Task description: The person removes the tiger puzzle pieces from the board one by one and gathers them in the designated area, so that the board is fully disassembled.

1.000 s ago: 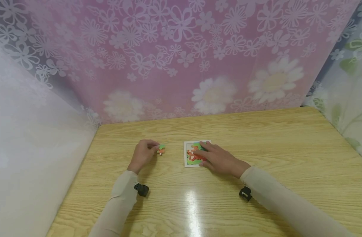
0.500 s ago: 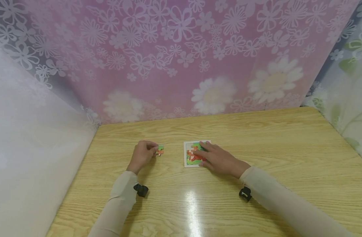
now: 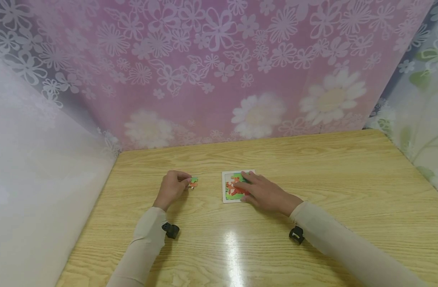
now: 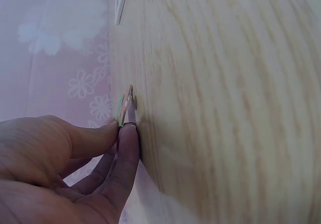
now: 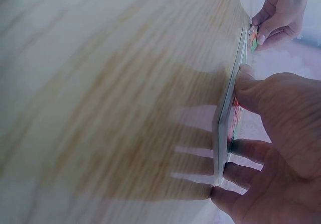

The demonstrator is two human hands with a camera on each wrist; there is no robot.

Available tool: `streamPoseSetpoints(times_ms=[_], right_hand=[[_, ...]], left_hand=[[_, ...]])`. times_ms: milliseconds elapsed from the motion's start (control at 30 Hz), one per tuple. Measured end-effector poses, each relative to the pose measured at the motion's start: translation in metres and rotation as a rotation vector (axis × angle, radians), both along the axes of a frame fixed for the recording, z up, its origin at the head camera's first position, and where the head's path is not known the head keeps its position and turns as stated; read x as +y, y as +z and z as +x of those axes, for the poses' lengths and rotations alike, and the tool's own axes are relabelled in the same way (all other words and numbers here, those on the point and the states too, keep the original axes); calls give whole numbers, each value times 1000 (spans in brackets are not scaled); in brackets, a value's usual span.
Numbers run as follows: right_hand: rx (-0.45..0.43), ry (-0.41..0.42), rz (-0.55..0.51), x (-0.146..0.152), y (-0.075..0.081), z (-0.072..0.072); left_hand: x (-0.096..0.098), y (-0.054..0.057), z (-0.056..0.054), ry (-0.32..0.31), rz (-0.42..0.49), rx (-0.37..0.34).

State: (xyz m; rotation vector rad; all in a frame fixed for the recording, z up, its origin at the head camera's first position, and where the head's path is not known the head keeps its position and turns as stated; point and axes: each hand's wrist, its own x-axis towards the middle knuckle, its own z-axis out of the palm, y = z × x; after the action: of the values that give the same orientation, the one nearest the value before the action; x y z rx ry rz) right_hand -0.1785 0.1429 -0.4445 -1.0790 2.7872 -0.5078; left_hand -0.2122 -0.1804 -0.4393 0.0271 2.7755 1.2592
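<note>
Between thumb and fingers, my left hand (image 3: 171,189) pinches a small jigsaw puzzle piece (image 3: 193,182), green and orange, just over the table. The left wrist view shows the piece (image 4: 124,106) edge-on, tilted at the fingertips. To its right lies a square picture puzzle board (image 3: 224,195) with a white border and an orange, red and green picture. A pale bare patch shows at the picture's upper left. My right hand (image 3: 267,193) rests on the board's right side with fingers spread, hiding that part. In the right wrist view, its thumb (image 5: 246,86) and fingers touch the board's face and edge.
Both things are on a wood-grain table (image 3: 204,239). A pink flowered curtain (image 3: 212,79) stands along its back edge, with pale cloth (image 3: 36,159) at the left and more flowered cloth (image 3: 423,119) at the right. Black wrist cameras sit under both sleeves.
My left hand has drawn the puzzle piece slightly to the left and tilted it a little. The right hand and the board look unmoved.
</note>
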Motion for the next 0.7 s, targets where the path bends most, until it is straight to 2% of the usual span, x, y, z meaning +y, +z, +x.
streamPoseSetpoints(times_ms=[700], right_hand=[[-7, -2, 10, 0, 1, 0]], left_hand=[[0, -2, 0, -17, -20, 4]])
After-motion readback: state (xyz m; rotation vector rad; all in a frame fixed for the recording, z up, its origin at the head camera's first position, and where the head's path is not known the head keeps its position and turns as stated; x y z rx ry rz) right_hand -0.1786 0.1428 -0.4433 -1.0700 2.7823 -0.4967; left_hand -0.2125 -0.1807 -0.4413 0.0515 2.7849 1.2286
